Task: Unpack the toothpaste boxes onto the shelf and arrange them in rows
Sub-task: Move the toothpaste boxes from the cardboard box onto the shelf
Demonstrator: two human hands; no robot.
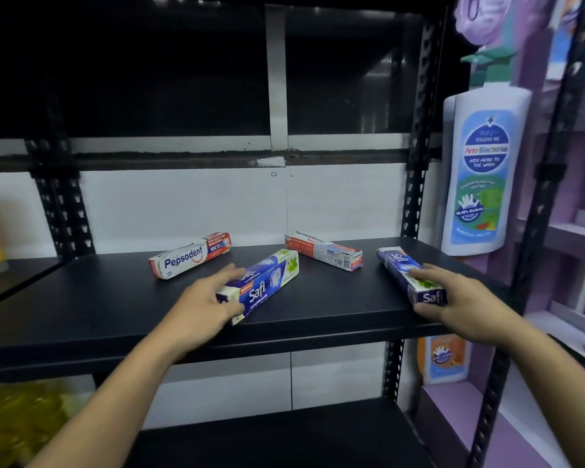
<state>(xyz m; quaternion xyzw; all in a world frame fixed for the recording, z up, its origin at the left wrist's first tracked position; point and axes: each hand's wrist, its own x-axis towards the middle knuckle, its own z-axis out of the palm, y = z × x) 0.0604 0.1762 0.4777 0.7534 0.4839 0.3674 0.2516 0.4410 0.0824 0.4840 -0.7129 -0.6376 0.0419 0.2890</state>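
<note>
Nearest us, our left hand (pixel 205 300) curls round the near end of the middle Safi box (pixel 267 282), which lies slanted at the front of the black shelf (pixel 115 298). Our right hand (pixel 453 298) grips the near end of the right Safi box (pixel 401 265) by the shelf's front right edge. Farther back, the left Pepsodent box (pixel 190 255) and the right Pepsodent box (pixel 323 250) lie flat and well apart, near the white wall. A wash bottle (pixel 483 173) shows beyond the right post.

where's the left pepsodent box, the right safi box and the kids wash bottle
left Pepsodent box (pixel 183 260), head view, logo
right Safi box (pixel 398 262), head view, top face
kids wash bottle (pixel 485 177), head view, blue label
</note>
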